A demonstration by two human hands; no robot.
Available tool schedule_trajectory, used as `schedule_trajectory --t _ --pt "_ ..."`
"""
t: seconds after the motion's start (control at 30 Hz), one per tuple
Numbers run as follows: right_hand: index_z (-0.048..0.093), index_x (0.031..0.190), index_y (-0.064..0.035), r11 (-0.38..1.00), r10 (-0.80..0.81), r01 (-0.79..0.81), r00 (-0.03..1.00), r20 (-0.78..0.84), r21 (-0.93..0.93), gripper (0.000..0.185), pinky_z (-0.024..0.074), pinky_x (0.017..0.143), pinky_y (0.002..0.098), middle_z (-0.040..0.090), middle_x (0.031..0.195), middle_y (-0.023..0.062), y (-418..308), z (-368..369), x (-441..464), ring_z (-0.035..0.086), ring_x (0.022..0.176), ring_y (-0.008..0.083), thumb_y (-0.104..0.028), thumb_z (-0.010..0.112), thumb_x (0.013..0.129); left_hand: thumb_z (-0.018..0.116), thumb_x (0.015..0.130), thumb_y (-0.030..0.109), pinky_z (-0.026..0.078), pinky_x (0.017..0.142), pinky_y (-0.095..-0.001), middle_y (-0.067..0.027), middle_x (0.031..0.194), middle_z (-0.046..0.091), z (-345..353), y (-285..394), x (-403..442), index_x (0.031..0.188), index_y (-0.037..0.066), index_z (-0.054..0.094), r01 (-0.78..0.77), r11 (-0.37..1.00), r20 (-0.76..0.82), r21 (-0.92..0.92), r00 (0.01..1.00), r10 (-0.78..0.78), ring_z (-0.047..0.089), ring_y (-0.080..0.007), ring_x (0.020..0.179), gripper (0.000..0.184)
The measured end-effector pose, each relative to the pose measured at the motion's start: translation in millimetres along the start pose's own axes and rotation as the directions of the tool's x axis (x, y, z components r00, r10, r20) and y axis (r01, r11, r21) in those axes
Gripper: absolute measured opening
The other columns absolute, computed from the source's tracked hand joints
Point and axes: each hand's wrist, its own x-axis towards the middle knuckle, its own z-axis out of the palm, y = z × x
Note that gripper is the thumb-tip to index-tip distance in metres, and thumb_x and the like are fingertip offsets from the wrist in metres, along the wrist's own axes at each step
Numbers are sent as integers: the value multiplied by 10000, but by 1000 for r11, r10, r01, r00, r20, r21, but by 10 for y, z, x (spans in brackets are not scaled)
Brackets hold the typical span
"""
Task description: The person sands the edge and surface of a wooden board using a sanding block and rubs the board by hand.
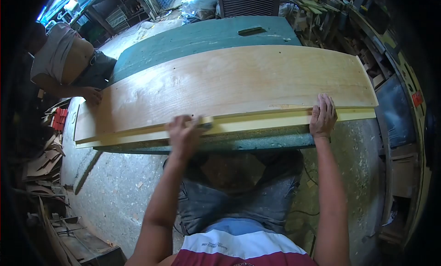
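A long wooden panel [229,82] with a pale strip [266,120] along its near edge lies across a green-topped table [271,142]. My left hand [183,135], smeared by motion, is closed at that near edge. It grips a small light-and-dark block [206,123], too blurred to name more exactly. Farther right, my right hand [324,116] lies over the panel's near edge, fingers stretched forward onto the wood and touching it. Small dark spots dot the panel's surface.
At the left end another person [69,59] stands with a hand [92,95] on the panel. A small dark piece [251,31] rests on the table's far part. Wood scraps [43,162] are piled left; shelving [399,174] with boards stands right.
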Motion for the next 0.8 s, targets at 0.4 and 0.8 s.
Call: schedule_trajectory --t 0.4,0.8 --pt "640 1360 -62 999 -22 20 999 -35 -34 439 394 1163 509 612 1420 153 -49 46 49 521 1381 374 -324 514 1032 802 785 437 410 859 -455 -17 1105 628 545 1143 442 1228 223 758 -212 957 -83 -200 976 199 596 -228 1037 494" --pt "626 1385 -64 999 10 -8 999 37 -32 450 375 1188 501 598 1449 151 10 1 -25 508 1399 377 -318 493 1038 876 752 358 423 826 -451 -5 1092 643 363 438 240 1271 315 744 -187 973 -126 -138 977 170 590 -225 1008 538"
